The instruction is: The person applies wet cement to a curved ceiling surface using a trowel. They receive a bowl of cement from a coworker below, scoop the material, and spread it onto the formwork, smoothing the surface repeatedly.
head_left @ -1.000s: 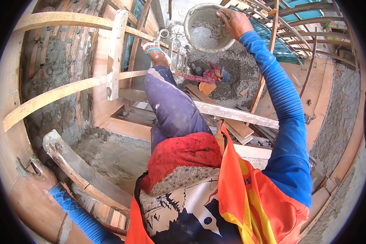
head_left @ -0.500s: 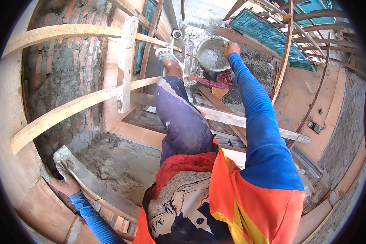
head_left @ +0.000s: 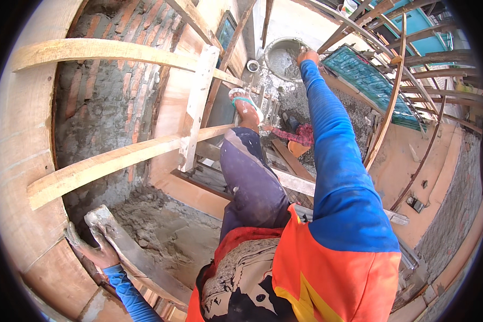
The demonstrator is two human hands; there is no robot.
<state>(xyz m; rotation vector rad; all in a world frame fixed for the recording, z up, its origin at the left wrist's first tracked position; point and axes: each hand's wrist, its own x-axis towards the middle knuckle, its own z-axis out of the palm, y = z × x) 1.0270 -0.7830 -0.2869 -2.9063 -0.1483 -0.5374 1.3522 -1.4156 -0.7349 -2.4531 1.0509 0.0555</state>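
Note:
My right arm stretches far forward, and my right hand point(head_left: 308, 55) is closed on the rim of a round grey bucket point(head_left: 268, 65) with wet mortar point(head_left: 287, 56) inside. Over at the lower left, my left hand point(head_left: 97, 251) has its fingers spread, against a mortar-smeared plank point(head_left: 129, 241) and next to the plywood panel point(head_left: 53, 268). Rough grey mortar point(head_left: 166, 220) lies beyond that plank. My sandalled foot point(head_left: 246, 104) is set on the wooden framing, short of the bucket.
Pale timber rails point(head_left: 102, 163) and a white-smeared upright point(head_left: 199, 102) cross the left side, before a partly plastered brick wall point(head_left: 102, 91). Far below is a co-worker's red plaid sleeve point(head_left: 303, 134). Curved poles point(head_left: 394, 91) and a teal panel point(head_left: 375, 83) stand at right.
The view has shifted, so the framing and my leg sit farther right and lower. My right hand and the bucket have moved away from the co-worker below. My left hand stays by the plank.

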